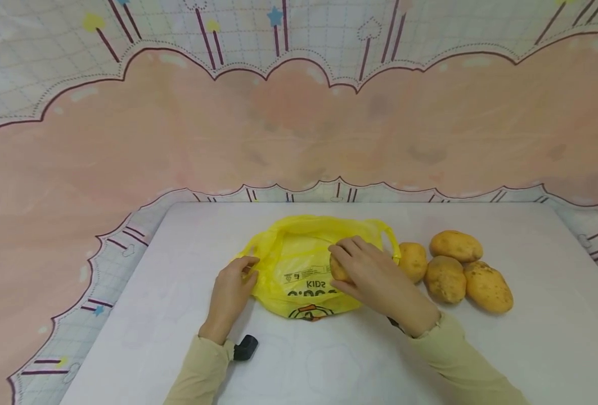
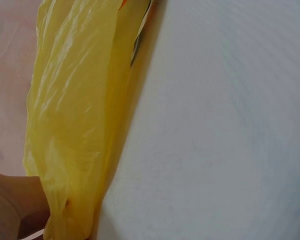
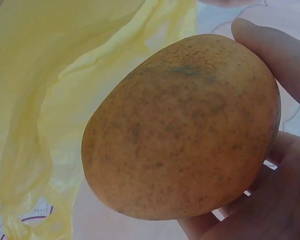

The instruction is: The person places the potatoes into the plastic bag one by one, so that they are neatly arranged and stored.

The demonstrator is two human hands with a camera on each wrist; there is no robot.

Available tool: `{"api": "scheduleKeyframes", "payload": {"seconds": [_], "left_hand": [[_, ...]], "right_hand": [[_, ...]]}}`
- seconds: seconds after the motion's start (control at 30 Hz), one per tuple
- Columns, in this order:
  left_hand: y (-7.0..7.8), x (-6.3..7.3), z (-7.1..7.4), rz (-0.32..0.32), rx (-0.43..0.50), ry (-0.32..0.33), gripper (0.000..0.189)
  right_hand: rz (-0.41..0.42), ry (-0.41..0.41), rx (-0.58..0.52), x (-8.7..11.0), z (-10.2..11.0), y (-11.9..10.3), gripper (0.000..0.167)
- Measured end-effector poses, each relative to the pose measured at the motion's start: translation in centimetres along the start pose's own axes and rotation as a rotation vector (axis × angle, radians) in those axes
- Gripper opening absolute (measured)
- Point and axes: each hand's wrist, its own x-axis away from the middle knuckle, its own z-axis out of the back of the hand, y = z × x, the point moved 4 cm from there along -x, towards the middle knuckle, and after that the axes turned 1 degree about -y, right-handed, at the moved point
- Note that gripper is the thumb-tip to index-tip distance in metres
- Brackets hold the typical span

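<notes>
yellow bag (image 1: 273,281), brown-speckled potato (image 3: 180,130)

Potatoes: five in total. Four potatoes (image 1: 445,281) lie on the table (image 1: 299,371), grouped between the bag and the table's right edge; one held potato (image 1: 337,271) is in the right hand (image 1: 372,275). Plastic bags: one yellow bag (image 1: 304,247), lying nearer the table's far edge than the near edge. Hands: two, the right and the left hand (image 1: 233,289). Sleeves (image 1: 202,368): two. Black wrist devices: one device (image 1: 246,347) plainly visible at the left wrist; a dark part at the right wrist is mostly hidden. Tables: one.
</notes>
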Motion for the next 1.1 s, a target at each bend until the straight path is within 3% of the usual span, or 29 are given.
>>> {"api": "scheduleKeyframes", "payload": {"seconds": [0.4, 1.1], "left_hand": [[-0.1, 0.0, 0.0, 0.003, 0.008, 0.006, 0.029], [-0.1, 0.0, -0.1, 0.006, 0.019, -0.018, 0.03]], "right_hand": [[0.009, -0.061, 0.019, -1.7, -0.6, -0.2, 0.057], [0.039, -0.06, -0.01, -4.4, -1.5, -0.6, 0.049]]}}
